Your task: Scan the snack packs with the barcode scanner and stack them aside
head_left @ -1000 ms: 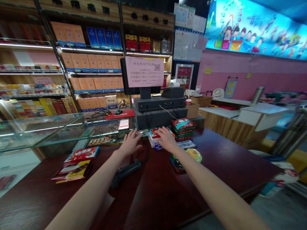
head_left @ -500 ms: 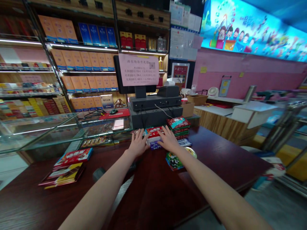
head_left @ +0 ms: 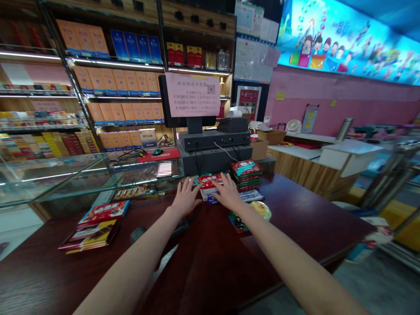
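Note:
Both my arms reach forward over a dark red-brown counter [head_left: 295,218]. My left hand [head_left: 186,197] is spread flat, its fingers touching the left side of a small stack of red and white packs [head_left: 208,184]. My right hand [head_left: 227,193] lies open against the stack's right side and top. A taller pile of red and teal packs [head_left: 246,174] stands just right of my right hand. Below my right wrist lie a panda-print pack [head_left: 238,221] and a yellow-green round item [head_left: 261,210].
A black cash register with a screen and pink notice [head_left: 193,94] stands behind the packs. A glass display case [head_left: 65,179] runs to the left. Red and yellow booklets [head_left: 96,223] lie at the counter's left, a black handheld scanner [head_left: 157,232] under my left forearm. Shelves of boxes fill the back wall.
My left hand slid right toward the small stack and both hands closed in on its sides. The view shifted slightly.

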Available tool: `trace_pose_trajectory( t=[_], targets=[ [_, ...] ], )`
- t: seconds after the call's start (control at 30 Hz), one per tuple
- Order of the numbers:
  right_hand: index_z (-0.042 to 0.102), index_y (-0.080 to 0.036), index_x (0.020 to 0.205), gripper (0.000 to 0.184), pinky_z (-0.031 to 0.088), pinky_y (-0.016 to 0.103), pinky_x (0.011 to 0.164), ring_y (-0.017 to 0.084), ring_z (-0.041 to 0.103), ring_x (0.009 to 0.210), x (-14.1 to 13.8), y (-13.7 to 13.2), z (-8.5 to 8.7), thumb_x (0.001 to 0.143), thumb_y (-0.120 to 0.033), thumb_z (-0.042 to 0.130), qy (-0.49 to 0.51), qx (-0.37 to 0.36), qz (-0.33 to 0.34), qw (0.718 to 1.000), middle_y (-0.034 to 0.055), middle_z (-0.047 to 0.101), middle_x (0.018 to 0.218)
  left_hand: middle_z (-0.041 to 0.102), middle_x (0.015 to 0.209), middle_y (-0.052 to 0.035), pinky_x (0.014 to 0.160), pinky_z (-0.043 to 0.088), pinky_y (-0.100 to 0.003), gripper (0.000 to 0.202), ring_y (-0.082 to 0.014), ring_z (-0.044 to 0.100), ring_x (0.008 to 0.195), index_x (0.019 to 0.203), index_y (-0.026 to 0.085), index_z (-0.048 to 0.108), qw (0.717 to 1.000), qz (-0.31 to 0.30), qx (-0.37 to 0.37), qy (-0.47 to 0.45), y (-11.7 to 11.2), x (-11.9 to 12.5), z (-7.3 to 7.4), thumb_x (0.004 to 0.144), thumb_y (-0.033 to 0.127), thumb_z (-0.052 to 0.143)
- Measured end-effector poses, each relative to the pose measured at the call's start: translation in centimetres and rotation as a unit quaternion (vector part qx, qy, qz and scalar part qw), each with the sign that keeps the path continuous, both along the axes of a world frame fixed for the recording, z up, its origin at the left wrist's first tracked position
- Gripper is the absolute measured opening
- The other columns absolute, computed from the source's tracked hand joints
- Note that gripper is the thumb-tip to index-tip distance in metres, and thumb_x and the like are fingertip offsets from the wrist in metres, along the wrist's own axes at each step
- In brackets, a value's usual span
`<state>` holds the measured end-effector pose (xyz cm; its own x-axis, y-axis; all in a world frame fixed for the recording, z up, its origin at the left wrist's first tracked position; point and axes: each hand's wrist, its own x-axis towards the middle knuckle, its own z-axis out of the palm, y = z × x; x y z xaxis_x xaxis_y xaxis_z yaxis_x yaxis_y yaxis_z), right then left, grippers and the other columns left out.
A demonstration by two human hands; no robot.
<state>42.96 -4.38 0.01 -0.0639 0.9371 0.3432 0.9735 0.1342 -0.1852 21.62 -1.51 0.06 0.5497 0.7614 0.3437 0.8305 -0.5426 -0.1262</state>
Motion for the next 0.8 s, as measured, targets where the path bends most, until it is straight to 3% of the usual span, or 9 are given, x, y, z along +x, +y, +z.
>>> trace_pose_trajectory(
  t=[0.1, 0.23, 0.43, 0.8],
  targets=[
    [0.05, -0.035, 0.145, 0.053, 0.021, 0.057, 0.116, 0.043, 0.015, 0.151, -0.8, -0.1, 0.2, 0.093, -0.035, 0.061, 0.026, -0.013, -0.021, 0.999, 0.0131, 0.019, 0.166, 0.035, 0.16, -0.0156, 0.117, 0.026, -0.061, 0.065, -0.0402, 0.023, 0.15, 0.149, 0.027, 0.041, 1.0, 0.011, -0.015, -0.001, -0.2, -0.6, 0.2, 0.09, 0.04, 0.064],
    [0.051, -0.037, 0.144, 0.051, 0.022, 0.054, 0.116, 0.04, 0.024, 0.149, -1.5, -0.1, 0.2, 0.095, -0.031, 0.058, 0.036, -0.018, -0.02, 0.999, 0.0121, 0.028, 0.163, 0.043, 0.155, -0.0149, 0.117, 0.024, -0.063, 0.063, -0.0391, 0.026, 0.149, 0.148, 0.025, 0.04, 1.0, 0.01, -0.023, -0.001, -0.3, -1.2, 0.0, 0.091, 0.035, 0.063],
    [0.051, -0.032, 0.146, 0.054, 0.024, 0.052, 0.117, 0.038, 0.026, 0.149, -2.2, -0.2, 0.0, 0.093, -0.026, 0.059, 0.042, -0.018, -0.001, 0.999, 0.0144, 0.031, 0.161, 0.053, 0.147, -0.0118, 0.119, 0.018, -0.066, 0.057, -0.038, 0.025, 0.15, 0.146, 0.021, 0.04, 0.999, -0.012, -0.038, -0.004, -0.6, -1.6, 0.1, 0.093, 0.03, 0.058],
    [0.051, -0.021, 0.145, 0.056, 0.024, 0.051, 0.118, 0.035, 0.028, 0.148, -4.1, -0.5, -0.3, 0.09, -0.024, 0.06, 0.034, 0.008, 0.034, 0.999, 0.0182, 0.031, 0.16, 0.051, 0.148, -0.0168, 0.118, 0.019, -0.066, 0.052, -0.0351, 0.023, 0.151, 0.144, 0.017, 0.04, 0.999, -0.022, -0.041, -0.005, -1.4, -3.2, 0.3, 0.094, 0.025, 0.052]
  ],
)
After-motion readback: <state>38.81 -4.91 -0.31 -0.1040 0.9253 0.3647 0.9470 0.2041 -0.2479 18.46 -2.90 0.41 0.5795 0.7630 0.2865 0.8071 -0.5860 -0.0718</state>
